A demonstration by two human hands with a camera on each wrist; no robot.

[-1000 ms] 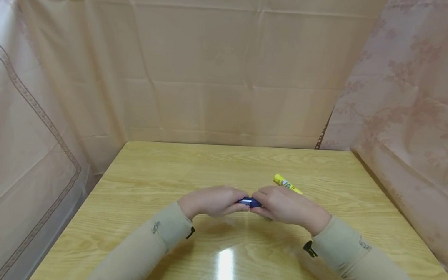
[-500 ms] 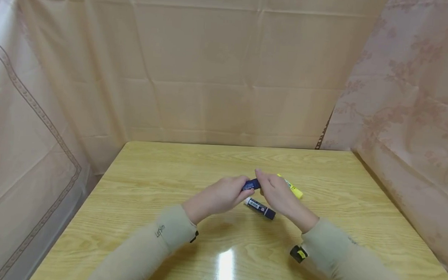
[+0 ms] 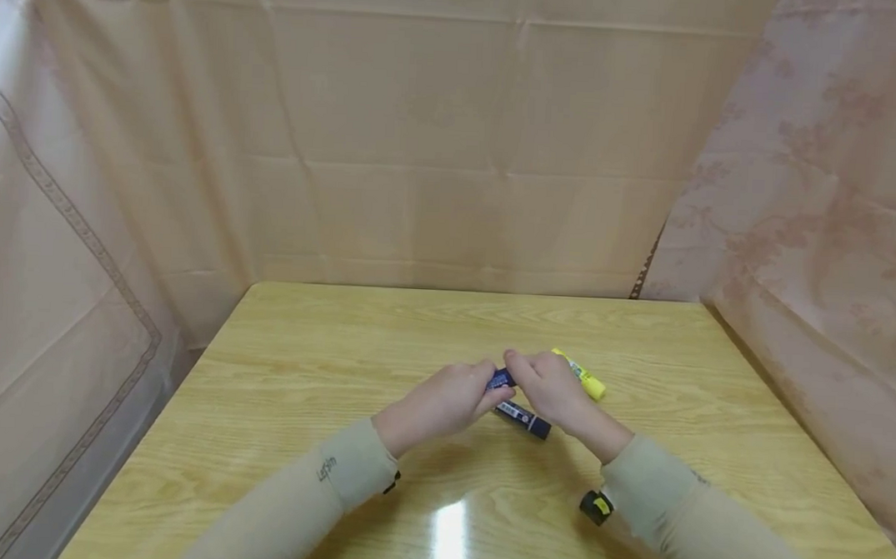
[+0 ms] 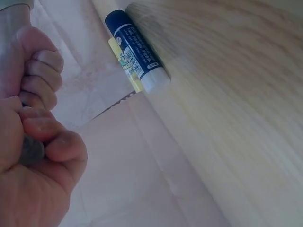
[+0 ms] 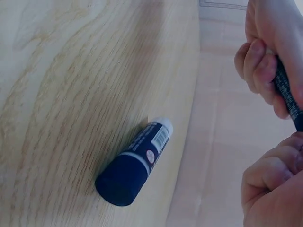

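Observation:
Both hands meet over the table around a dark blue glue stick (image 3: 500,379). My left hand (image 3: 443,403) grips its body with curled fingers, and the printed text on the barrel (image 5: 285,87) shows in the right wrist view. The other end is covered by my right hand (image 3: 556,390), whose fingers curl round it. A second navy glue stick (image 3: 523,419) with a white end lies on the table just below the hands; the left wrist view shows its label and barcode. Beyond the right hand lies a yellow glue stick (image 3: 589,383), partly hidden.
The wood-grain table (image 3: 325,341) carries these things. A beige cloth (image 3: 394,144) hangs behind it, and patterned cloth (image 3: 834,205) hangs at the right. A bright reflection shows near the table's front.
Both hands have moved slightly away from the body with the glue stick, which now tilts. My right hand has turned. The navy glue stick on the table has come into view below them.

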